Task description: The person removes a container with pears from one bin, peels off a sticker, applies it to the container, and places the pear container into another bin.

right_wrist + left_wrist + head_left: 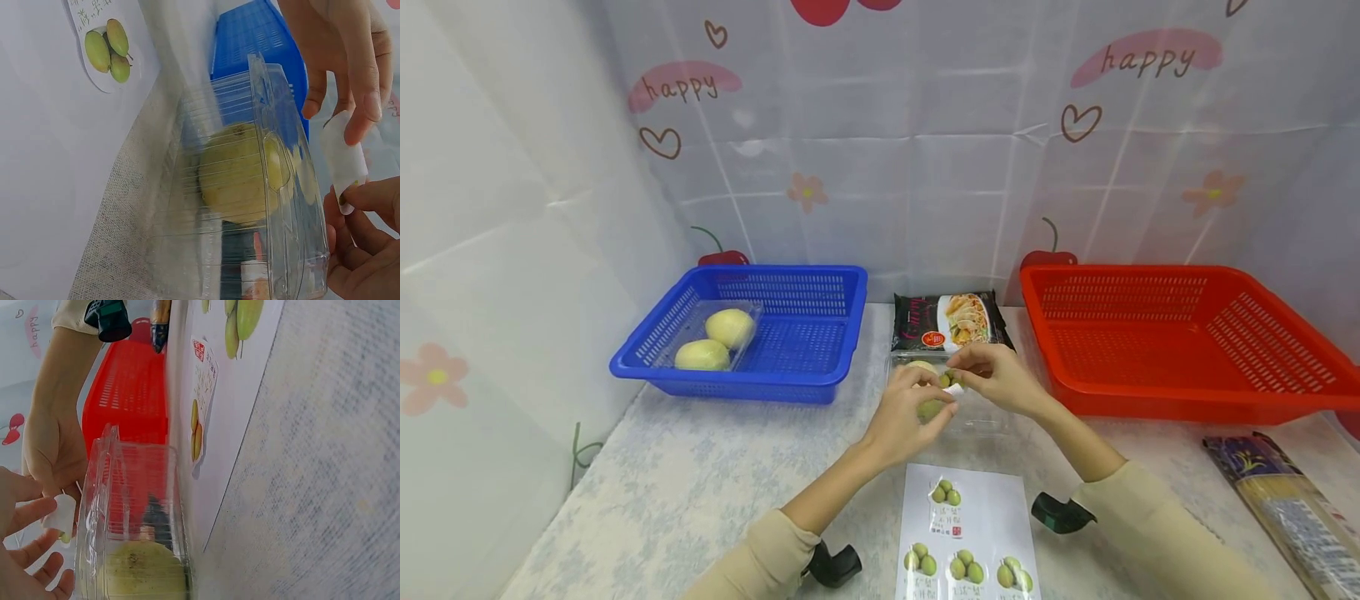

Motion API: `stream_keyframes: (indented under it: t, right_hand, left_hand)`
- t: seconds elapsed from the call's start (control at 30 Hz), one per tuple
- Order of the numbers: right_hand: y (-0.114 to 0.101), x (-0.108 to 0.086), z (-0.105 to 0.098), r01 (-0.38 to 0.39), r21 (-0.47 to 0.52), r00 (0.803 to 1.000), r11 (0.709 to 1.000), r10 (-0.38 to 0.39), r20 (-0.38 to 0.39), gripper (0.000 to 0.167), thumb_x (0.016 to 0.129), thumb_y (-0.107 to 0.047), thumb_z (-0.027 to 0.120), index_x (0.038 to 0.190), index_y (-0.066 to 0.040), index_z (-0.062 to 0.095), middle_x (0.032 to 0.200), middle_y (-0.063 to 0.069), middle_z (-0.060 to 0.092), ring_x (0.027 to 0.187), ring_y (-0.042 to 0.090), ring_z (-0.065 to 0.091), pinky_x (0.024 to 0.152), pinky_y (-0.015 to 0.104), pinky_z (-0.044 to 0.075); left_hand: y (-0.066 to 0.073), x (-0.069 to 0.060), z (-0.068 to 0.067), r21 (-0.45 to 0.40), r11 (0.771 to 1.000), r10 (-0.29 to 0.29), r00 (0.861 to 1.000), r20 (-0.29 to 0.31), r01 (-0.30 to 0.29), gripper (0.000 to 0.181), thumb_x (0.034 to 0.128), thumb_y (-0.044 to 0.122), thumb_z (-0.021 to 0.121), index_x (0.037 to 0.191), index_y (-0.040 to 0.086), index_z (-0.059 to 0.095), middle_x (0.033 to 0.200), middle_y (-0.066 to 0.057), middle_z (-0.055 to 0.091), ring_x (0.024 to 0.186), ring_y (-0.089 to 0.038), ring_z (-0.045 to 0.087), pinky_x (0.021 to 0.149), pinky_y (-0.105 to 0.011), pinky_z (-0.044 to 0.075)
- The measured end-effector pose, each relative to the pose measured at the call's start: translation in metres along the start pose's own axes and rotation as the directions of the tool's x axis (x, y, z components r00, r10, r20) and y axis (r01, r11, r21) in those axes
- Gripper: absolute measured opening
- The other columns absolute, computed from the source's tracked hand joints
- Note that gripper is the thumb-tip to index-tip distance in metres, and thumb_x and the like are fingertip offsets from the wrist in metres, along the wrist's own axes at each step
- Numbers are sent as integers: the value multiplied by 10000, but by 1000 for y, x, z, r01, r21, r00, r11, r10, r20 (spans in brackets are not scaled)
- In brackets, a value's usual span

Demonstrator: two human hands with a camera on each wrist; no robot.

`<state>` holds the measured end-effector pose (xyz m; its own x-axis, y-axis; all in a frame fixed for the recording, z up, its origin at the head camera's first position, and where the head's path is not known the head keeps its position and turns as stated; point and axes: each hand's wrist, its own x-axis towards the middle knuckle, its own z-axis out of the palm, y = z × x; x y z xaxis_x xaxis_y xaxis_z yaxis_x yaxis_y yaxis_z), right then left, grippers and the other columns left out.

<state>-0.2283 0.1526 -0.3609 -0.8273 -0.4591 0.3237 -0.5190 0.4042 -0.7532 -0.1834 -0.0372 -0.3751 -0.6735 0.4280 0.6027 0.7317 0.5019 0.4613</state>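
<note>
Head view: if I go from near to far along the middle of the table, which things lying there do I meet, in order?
White label sheet → clear plastic box → black food packet.

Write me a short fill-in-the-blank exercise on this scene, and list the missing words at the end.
1. The left hand and right hand pinch a sticker, and the basket nearer the right hand is coloured ____.
2. Counted by number, ____ fruits sit in the blue basket.
3. The English word printed on the backdrop is "____".
4. The noodle packet behind the clear box is mainly ____ in colour.

Missing words: red; two; happy; black.
</note>
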Motion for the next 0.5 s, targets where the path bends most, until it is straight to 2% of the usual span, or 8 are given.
stream_keyframes:
  t: [0.27, 0.5]
  right_hand:
    - [2, 1, 1, -2, -16, 1000, 1000, 2, 3, 116, 856, 29, 634, 966, 47, 666, 894, 145, 677, 767, 231, 643, 709, 228, 524]
    - [2, 2, 4, 8, -48, 1000, 999, -8, 0, 112, 843, 59, 630, 951, 56, 662, 875, 133, 681, 749, 214, 637, 685, 225, 522]
  left_hand:
    - [-2, -3, 4, 39, 997, 58, 996, 74, -61, 52, 818, 159, 703, 806, 111, 688, 866, -7, 674, 907, -181, 539, 831, -291, 421]
    - [1, -5, 5, 64, 998, 21, 992, 123, -29, 180, 842, 185, 685, 965, 63, 636, 908, -50, 661, 912, -185, 541, 815, -320, 427]
